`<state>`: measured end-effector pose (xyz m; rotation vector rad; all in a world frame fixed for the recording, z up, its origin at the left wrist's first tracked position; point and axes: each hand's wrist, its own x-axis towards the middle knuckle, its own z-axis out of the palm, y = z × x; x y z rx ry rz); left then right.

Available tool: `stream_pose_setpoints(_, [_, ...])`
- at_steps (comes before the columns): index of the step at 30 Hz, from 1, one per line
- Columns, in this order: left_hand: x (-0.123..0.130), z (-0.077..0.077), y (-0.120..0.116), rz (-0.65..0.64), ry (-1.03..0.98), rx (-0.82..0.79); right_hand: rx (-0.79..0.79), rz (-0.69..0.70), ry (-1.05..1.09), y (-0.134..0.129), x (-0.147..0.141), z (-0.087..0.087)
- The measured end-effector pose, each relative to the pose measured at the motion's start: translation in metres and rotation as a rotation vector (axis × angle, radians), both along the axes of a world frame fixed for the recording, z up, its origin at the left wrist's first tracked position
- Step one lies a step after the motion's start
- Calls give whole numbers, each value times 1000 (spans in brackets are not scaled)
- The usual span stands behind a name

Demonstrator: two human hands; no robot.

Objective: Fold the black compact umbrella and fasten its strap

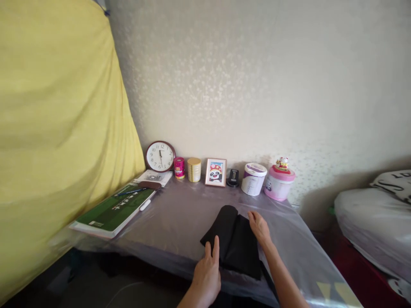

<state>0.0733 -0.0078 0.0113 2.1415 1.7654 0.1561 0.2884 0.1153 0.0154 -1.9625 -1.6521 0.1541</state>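
Black fabric [245, 252] lies folded at bench's [180, 222] near side, within easy reach. Right hand [260, 229]: grip looks pinched on far right corner, probably steadying it. Left hand [207, 273]: 2 fingers extended at near left edge; can't tell whether grip clamps. Clock [160, 156] leans on wall [205, 85], presumably for support.

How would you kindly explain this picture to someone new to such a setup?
There is no machine here: a person works with two bare hands, filmed by one head-worn camera looking forward and down. Along the far side of the plastic-covered table stand a clock, pink tin, yellow-lidded canister, framed panda picture, white tub and pink-lidded container; a green book lies at the left. The hands are at a soft-looking black item: the left hand at its near left edge, the right hand at its upper right. Their grip is unclear.
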Motion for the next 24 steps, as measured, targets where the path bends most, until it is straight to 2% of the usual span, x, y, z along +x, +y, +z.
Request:
stream_pose_setpoints(4, [-1, -4, 0, -10, 5, 23, 31, -77, 109, -37, 16, -18])
stream_pose_setpoints(9, [-3, -6, -2, -18, 0, 55, -59, -50, 390, -58, 14, -30])
stream_pose_setpoints(15, [-4, -7, -3, -27, -17, 52, -57, -29, 540, -61, 4, -22])
stream_pose_setpoints(19, [-5, -10, -1, -28, -29, 53, 2, 92, 643, -59, -6, -14])
stream_pose_setpoints(24, [-9, -6, 2, -29, -70, 22, 53, 198, 809, -48, -30, 8])
